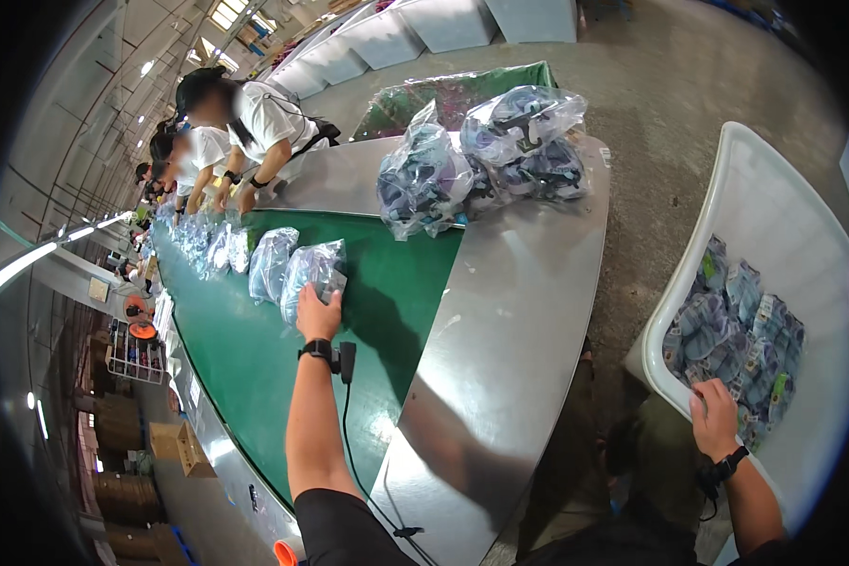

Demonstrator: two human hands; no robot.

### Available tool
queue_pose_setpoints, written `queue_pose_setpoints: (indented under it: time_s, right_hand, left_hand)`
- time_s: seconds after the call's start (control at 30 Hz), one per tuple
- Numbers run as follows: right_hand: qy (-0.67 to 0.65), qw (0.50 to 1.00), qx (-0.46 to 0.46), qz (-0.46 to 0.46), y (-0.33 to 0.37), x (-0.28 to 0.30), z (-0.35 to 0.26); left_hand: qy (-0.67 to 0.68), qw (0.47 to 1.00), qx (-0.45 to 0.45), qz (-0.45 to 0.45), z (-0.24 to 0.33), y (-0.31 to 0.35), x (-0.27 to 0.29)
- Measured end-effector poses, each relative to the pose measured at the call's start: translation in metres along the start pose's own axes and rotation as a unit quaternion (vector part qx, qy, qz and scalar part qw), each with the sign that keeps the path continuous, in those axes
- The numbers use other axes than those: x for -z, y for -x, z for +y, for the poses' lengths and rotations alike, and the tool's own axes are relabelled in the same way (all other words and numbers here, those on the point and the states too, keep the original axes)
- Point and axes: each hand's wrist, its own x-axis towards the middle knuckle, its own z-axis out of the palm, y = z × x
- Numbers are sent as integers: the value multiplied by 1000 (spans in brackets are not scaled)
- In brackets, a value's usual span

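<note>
My left hand (318, 313) reaches over the green conveyor belt (387, 274). Its thumb and fingers are on the near edge of a clear plastic bag (313, 267) with pale blue, bulky contents. Just beyond it on the left lies a second clear bag (273, 262) of the same sort. Down at the right, my right hand (715, 420) curls over the rim of a large white bin (674, 325). Inside that bin lie many small grey-blue bagged packs (726, 325), some with green labels. The exact kind of goods in the bags cannot be made out.
Several larger clear bags with purple-grey contents (524, 141) are heaped on the metal table edge (500, 311). Behind them stands a green-rimmed container (406, 108). Co-workers (269, 123) handle more bags along the far left of the belt. White bins (443, 24) line the back.
</note>
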Motion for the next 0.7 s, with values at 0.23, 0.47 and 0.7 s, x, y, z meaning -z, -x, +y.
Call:
queue_pose_setpoints:
  time_s: [0.23, 0.47, 0.7]
  right_hand:
    - [7, 1000, 10, 7, 3, -2, 7]
    - [-7, 1000, -3, 11, 8, 1, 12]
    - [-23, 999, 0, 24, 14, 6, 10]
  left_hand:
    - [306, 944, -9, -127, 53, 138, 18]
    - [763, 555, 225, -242, 96, 162, 37]
    - [831, 466, 291, -83, 88, 152, 29]
